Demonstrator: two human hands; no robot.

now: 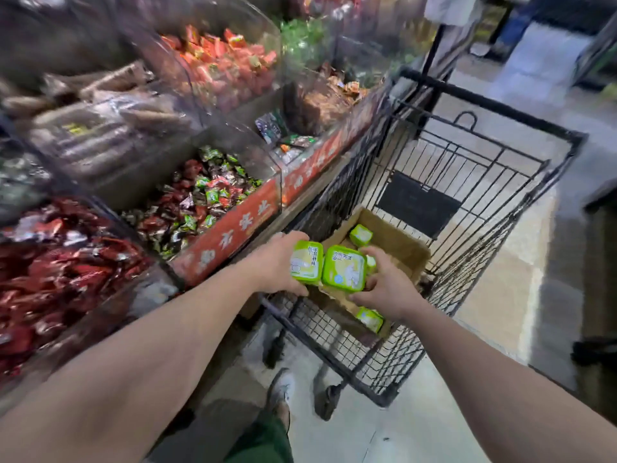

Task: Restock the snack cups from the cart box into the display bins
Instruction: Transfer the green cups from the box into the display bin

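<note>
the cardboard box [397, 242] lies open at the top against the cart [484, 182] near left corner; its far half is bare wire. clear display bins [233, 208] wall the cart's left edge.

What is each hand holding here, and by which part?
The left hand grips a green snack cup by its side edges. The right hand grips another green cup by its right side, above the cardboard box.
</note>
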